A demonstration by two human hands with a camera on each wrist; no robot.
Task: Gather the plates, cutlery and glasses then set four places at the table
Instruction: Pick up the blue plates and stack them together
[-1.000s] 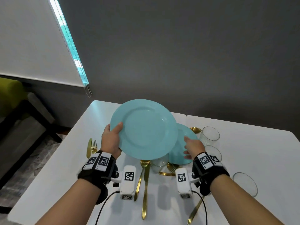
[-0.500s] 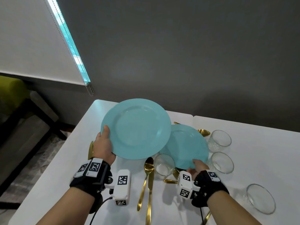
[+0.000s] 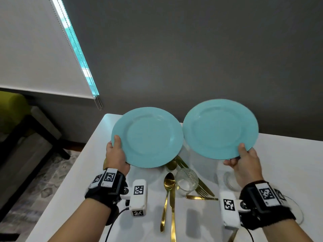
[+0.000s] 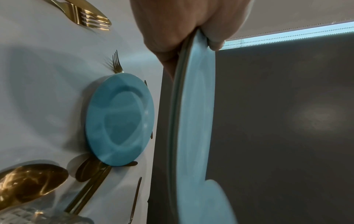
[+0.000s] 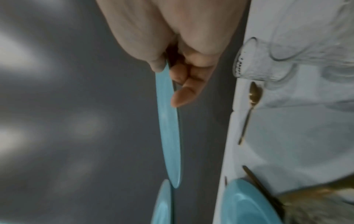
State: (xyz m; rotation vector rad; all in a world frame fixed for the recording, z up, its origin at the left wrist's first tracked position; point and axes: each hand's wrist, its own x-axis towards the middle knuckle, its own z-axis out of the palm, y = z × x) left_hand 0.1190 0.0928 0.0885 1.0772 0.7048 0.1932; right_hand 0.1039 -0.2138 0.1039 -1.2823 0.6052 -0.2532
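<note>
Two teal plates are held tilted above the white table (image 3: 83, 189). My left hand (image 3: 117, 145) grips the left plate (image 3: 148, 137) at its near-left rim, thumb on top. The right plate (image 3: 220, 129) is gripped at its near-right rim by my right hand (image 3: 239, 154). The wrist views show each plate edge-on: left plate (image 4: 195, 121) in my left hand (image 4: 191, 30), right plate (image 5: 169, 136) in my right hand (image 5: 172, 60). A third teal plate (image 4: 119, 119) lies flat on the table, hidden in the head view. Gold cutlery (image 3: 168, 198) and a glass (image 3: 187, 179) lie below the plates.
A second glass (image 3: 230, 179) stands partly behind my right hand. A gold fork (image 4: 91, 19) lies near the table's left side. The dark grey wall (image 3: 192, 58) runs along the table's far edge. A window blind (image 3: 35, 49) and a green seat (image 3: 12, 110) are at the left.
My right hand has lifted the second plate off the table and carried it up and to the right. The left plate has shifted slightly left, so the two plates no longer overlap.
</note>
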